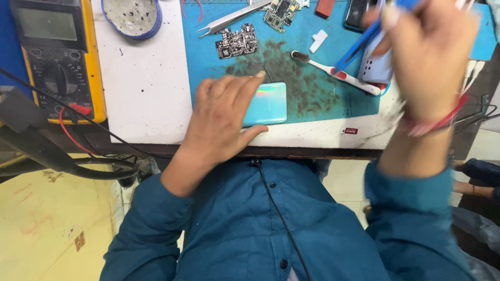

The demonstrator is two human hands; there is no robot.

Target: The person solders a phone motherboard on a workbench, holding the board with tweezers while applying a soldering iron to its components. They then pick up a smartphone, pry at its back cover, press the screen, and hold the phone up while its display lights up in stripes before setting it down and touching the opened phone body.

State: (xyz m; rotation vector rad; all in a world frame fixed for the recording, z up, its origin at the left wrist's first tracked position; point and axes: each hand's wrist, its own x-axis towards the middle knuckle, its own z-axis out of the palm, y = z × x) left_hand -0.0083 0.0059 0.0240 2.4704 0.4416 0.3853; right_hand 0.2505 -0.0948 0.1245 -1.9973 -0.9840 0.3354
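Head view, looking down over a repair table (148, 99). The person's left hand (221, 117) lies flat on a pale teal phone (268, 103) that rests back-up at the near edge of a stained blue work mat (307, 62); the fingers (237, 83) are spread and nearly straight, pressing rather than gripping, with the thumb along the phone's near edge. The right hand (429, 54) is raised at about 2 o'clock from the phone, motion-blurred, its fingers curled closed around a thin blue tool (359, 44) whose tip cannot be made out. Just beyond that hand stands a pale blue-grey object (376, 67), perhaps a case or back cover; too hidden to tell. On the mat at 12 o'clock from the phone lie two bare circuit boards (237, 41), metal tweezers (232, 20) and a white toothbrush (333, 73) with a dirty head. A yellow multimeter (57, 57) sits at 10 o'clock, with red and black leads trailing off the table. Judged from this layout, the phone looks closed, with no seam lifted, so opening it appears not begun; the boards already out seem to belong to other work.
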